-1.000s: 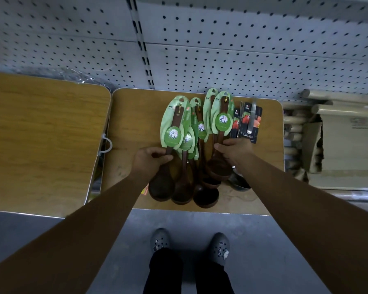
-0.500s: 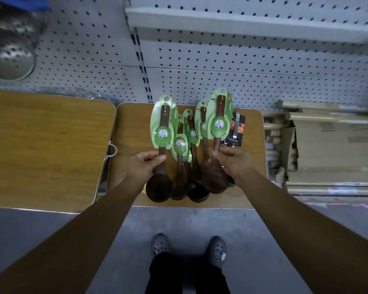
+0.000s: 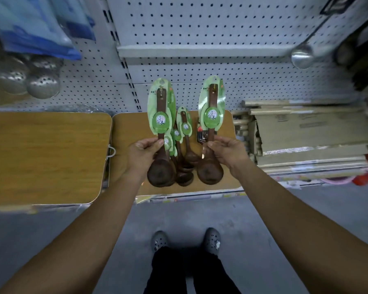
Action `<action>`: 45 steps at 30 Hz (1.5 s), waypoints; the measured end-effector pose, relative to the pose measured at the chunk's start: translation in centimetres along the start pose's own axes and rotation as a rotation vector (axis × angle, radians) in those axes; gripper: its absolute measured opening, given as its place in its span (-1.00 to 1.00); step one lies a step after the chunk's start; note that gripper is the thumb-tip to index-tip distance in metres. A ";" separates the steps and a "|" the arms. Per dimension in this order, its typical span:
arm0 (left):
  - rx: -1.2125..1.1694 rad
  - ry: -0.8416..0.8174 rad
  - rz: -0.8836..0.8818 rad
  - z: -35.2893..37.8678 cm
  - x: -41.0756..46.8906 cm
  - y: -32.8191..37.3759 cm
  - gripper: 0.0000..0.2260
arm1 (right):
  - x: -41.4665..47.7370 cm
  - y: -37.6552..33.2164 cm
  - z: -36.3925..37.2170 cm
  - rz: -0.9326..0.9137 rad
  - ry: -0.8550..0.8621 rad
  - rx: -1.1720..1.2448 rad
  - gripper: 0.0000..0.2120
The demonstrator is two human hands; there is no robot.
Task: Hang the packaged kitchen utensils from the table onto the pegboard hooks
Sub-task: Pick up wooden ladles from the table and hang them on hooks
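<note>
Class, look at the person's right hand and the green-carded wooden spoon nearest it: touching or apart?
Touching. The head view shows the right hand pinching the handle of that wooden spoon just below its green card, with no gap between them.

perforated metal skimmers (image 3: 40, 83) hang left under blue packets (image 3: 36, 28); flattened cardboard boxes (image 3: 306, 132) lie right

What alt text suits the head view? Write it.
The left hand holds up a packaged ladle and the right hand a second ladle, above spare ladles on the table. Behind stands a pegboard; metal skimmers hang left.
</note>
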State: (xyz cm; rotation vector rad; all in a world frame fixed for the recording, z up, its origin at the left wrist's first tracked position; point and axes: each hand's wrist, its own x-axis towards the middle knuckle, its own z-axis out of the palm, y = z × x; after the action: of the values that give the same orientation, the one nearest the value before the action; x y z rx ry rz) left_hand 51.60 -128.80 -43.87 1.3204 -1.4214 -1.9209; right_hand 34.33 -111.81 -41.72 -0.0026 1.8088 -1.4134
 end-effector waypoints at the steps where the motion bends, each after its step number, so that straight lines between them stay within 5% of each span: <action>1: -0.009 -0.009 0.001 0.2 -0.7 0.5 -0.85 | -0.8 -0.4 -0.3 -0.009 0.002 -0.001 -0.76; 28: 0.077 -0.279 0.312 4.7 -11.4 11.6 -0.77 | -19.1 -9.1 -7.3 -0.344 0.154 0.135 -0.86; 45: 0.105 -0.310 0.275 21.1 -25.9 6.5 -0.84 | -27.3 -4.0 -27.0 -0.379 0.186 0.369 -0.81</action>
State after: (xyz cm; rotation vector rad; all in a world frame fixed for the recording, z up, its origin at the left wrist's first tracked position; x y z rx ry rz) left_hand 44.26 -100.90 -25.89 0.8361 -1.7697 -1.9433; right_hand 34.62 -78.90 -21.60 -0.0249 1.7275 -2.0625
